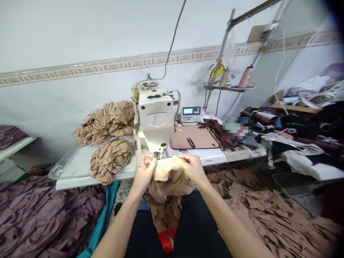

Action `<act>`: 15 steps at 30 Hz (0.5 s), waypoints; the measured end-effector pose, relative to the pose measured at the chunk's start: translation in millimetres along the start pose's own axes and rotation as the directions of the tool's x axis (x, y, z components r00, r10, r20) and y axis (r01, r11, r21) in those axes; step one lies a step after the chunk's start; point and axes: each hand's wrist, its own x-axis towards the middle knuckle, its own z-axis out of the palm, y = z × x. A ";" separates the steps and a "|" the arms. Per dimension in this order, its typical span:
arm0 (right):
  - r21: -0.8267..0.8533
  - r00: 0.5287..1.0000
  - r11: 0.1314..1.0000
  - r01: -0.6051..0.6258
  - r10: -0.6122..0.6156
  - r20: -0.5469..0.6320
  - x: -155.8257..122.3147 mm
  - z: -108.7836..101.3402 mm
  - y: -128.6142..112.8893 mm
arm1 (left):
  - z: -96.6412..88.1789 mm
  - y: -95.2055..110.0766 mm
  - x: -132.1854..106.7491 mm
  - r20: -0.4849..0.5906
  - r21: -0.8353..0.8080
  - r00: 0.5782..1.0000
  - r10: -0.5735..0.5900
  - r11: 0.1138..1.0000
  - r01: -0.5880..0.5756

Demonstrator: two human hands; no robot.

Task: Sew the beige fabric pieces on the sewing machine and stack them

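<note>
A piece of tan fabric (168,175) hangs over the front edge of the table, its upper edge held close to the needle area of a white sewing machine (158,118). My left hand (146,166) pinches the fabric's left end, thumb and fingers pressed together, just below the machine head. On the other side, my right hand (189,165) grips the right end of the same edge. The edge is stretched between both hands, and the lower part droops in loose folds above my lap. The presser foot (162,154) shows right behind the edge.
Tan fabric heaps (110,157) lie left of the machine. To the right are a pinkish mat (199,138) with black thread snips (191,142), a control panel (191,114) and brown strips (219,134). Thread cones (245,77) stand behind. Fabric piles (258,200) cover the floor.
</note>
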 end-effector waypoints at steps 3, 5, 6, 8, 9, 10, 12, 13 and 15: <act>-0.004 1.000 1.000 -0.005 0.005 -0.026 4.4 -0.8 3.0 | 3.9 -0.9 4.7 0.030 -0.043 1.000 0.006 0.999 -0.005; 0.006 0.999 1.000 -0.030 0.030 -0.028 2.8 -1.7 4.6 | 5.5 -2.1 6.4 0.045 -0.065 0.999 0.010 0.998 -0.007; 0.006 0.999 0.999 -0.041 0.041 -0.015 -0.3 -2.6 5.8 | 5.4 -3.4 6.2 0.044 -0.069 0.999 0.013 0.998 -0.010; -0.016 0.998 0.998 -0.059 0.059 0.021 -12.4 -6.2 10.7 | 1.8 -8.0 3.0 0.023 -0.040 0.999 0.022 0.999 -0.021; -0.031 0.996 0.997 -0.072 0.073 0.050 -21.6 -9.1 15.2 | -2.3 -11.4 0.0 0.010 0.001 1.000 0.025 1.000 -0.025; -0.045 0.992 0.995 -0.091 0.095 0.087 -32.6 -13.0 21.4 | -8.3 -15.6 -3.8 0.002 0.057 1.000 0.029 0.998 -0.029; -0.046 0.960 0.982 -0.181 0.186 0.210 -58.2 -23.1 39.5 | -26.0 -24.8 -13.2 -0.003 0.194 0.999 0.044 0.980 -0.043; -0.034 0.923 0.967 -0.253 0.251 0.292 -71.4 -28.9 50.9 | -37.7 -29.0 -18.1 0.000 0.258 0.998 0.056 0.965 -0.054; 0.003 0.852 0.912 -0.411 0.383 0.356 -95.0 -40.7 75.3 | -65.4 -33.9 -26.7 0.002 0.353 0.997 0.082 0.932 -0.077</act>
